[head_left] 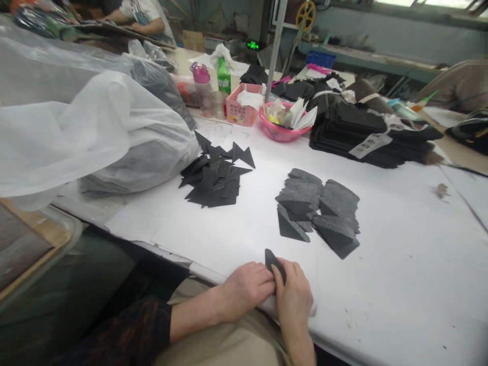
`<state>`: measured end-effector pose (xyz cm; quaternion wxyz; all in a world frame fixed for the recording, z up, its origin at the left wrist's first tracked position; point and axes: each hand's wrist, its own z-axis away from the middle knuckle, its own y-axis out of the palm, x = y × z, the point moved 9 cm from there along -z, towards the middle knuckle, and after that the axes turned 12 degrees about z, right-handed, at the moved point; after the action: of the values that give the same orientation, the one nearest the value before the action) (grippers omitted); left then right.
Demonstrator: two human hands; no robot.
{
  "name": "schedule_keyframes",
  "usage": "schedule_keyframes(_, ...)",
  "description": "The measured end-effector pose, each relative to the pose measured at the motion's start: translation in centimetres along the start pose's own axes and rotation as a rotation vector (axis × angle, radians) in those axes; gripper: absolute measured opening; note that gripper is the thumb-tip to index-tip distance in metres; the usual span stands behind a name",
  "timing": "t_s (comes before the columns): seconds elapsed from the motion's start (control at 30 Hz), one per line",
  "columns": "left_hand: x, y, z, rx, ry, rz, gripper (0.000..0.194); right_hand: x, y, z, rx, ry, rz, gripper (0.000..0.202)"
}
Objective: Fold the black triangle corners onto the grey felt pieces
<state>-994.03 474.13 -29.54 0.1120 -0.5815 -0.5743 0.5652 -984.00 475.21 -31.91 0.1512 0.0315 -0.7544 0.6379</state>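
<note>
Near the table's front edge, my right hand (295, 292) pinches a small dark piece (272, 262) between thumb and fingers. My left hand (246, 290) is closed against the lower left side of the same piece, its fingertips partly hidden. A loose pile of black triangular pieces (215, 180) lies on the white table (244, 231), ahead and to the left. Ahead to the right, grey fuzzy pieces (305, 188) lie overlapping in two rows, with darker flat triangles (292, 226) at their near end.
Large translucent plastic bags (148, 137) fill the left. Behind the pieces stand a pink-lidded bottle (202, 89), a pink box (244, 109), a pink basket (284, 133) and a metal pole (276, 48). Stacked black material (354, 129) lies back right. Another person (147, 18) is at the far left.
</note>
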Motion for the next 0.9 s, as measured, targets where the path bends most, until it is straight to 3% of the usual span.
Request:
schedule_keyframes(0.17, 3.7, -2.3, -0.2, -0.076, -0.136, -0.130, 0.016, 0.4, -0.5, 0.6, -0.094, -0.071, -0.031, 0.030)
schedule_keyframes(0.27, 4.6, -2.6, -0.5, -0.080, -0.130, -0.153, 0.015, 0.5, -0.8, 0.7, -0.135, -0.108, -0.031, 0.026)
schedule_keyframes(0.67, 5.5, -2.6, -0.7, -0.120, -0.177, -0.143, 0.014, 0.3, -1.0, 0.7, -0.210, -0.216, -0.031, 0.021)
schedule_keyframes(0.9, 4.4, -3.1, -0.7, -0.163, -0.105, -0.206, 0.017, 0.5, -1.2, 1.3, -0.208, -0.285, -0.044, 0.022)
